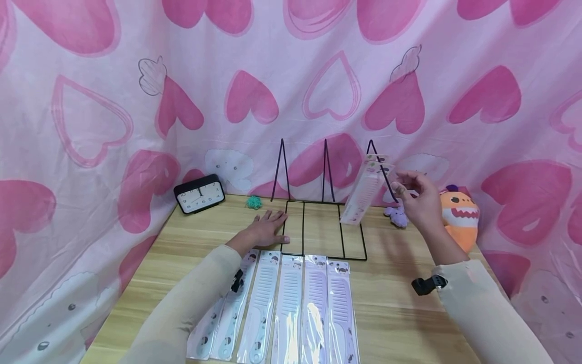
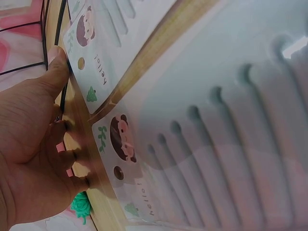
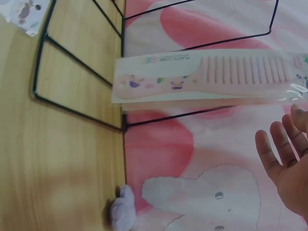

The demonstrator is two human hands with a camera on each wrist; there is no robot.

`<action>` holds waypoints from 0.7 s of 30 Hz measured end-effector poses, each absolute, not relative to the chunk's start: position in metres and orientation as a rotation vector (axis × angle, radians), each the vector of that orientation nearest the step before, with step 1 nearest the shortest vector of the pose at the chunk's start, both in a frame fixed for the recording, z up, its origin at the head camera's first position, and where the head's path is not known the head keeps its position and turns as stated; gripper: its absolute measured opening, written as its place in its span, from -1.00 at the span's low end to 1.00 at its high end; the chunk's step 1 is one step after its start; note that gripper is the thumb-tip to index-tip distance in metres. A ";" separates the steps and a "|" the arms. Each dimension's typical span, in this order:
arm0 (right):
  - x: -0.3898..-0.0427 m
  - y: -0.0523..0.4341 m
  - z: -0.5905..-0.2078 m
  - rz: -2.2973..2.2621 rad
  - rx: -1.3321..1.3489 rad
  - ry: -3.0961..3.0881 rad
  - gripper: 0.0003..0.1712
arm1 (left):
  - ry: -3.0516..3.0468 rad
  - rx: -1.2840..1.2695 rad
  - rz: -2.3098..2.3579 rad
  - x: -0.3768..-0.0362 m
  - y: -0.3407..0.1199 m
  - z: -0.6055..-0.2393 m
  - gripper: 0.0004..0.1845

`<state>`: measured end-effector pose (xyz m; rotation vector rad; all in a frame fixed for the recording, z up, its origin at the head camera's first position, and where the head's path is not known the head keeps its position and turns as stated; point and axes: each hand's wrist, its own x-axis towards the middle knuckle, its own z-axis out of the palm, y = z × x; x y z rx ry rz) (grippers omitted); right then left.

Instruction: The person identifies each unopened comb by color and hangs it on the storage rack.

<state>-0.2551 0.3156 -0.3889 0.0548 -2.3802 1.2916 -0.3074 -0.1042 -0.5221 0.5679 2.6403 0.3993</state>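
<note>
Two or so packaged pink combs [image 1: 362, 194] hang from the right-hand prong of a black wire rack [image 1: 303, 227], overlapping and slanting down. My right hand [image 1: 422, 199] is beside their top end, thumb and fingers loosely bent. In the right wrist view, the thumb tip is right at the lower edge of the clear comb packet [image 3: 192, 79], and the other fingers spread away from it. My left hand [image 1: 265, 231] rests at the rack's left side, fingers spread, thumb over the base wire. Several packaged combs [image 1: 290, 296] lie in a row in front of the rack.
A black alarm clock [image 1: 200, 195] stands at the back left, with a small green ball-like thing [image 1: 254, 202] near it. On the right are a small purple plush [image 1: 397, 216] and an orange toy [image 1: 460, 217] with a toothy mouth. Heart-patterned curtain [image 1: 252, 96] surrounds the wooden table.
</note>
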 end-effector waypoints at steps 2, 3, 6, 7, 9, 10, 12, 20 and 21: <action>-0.252 0.321 -0.393 1.259 0.047 -2.417 -0.55 | 2.642 0.565 0.407 -0.307 -0.104 -0.522 0.03; -0.250 0.323 -0.395 1.242 0.038 -2.440 -0.54 | 2.640 0.562 0.407 -0.305 -0.103 -0.519 0.02; -0.243 0.329 -0.402 1.211 0.016 -2.509 -0.52 | 2.658 0.576 0.373 -0.302 -0.102 -0.516 -0.01; -0.241 0.330 -0.404 1.211 0.015 -2.526 -0.53 | 2.663 0.579 0.359 -0.301 -0.102 -0.515 -0.02; -0.237 0.332 -0.411 1.196 0.010 -2.574 -0.51 | 2.676 0.591 0.331 -0.299 -0.102 -0.513 -0.03; -0.235 0.333 -0.415 1.191 0.018 -2.590 -0.51 | 2.682 0.595 0.322 -0.298 -0.102 -0.513 -0.04; -0.230 0.334 -0.423 1.166 0.042 -2.627 -0.50 | 2.685 0.597 0.324 -0.298 -0.102 -0.514 -0.04; -0.216 0.333 -0.459 1.048 0.245 -2.724 -0.58 | 2.657 0.573 0.403 -0.304 -0.104 -0.522 0.01; -0.215 0.332 -0.463 1.043 0.270 -2.727 -0.59 | 2.656 0.571 0.404 -0.304 -0.104 -0.522 0.02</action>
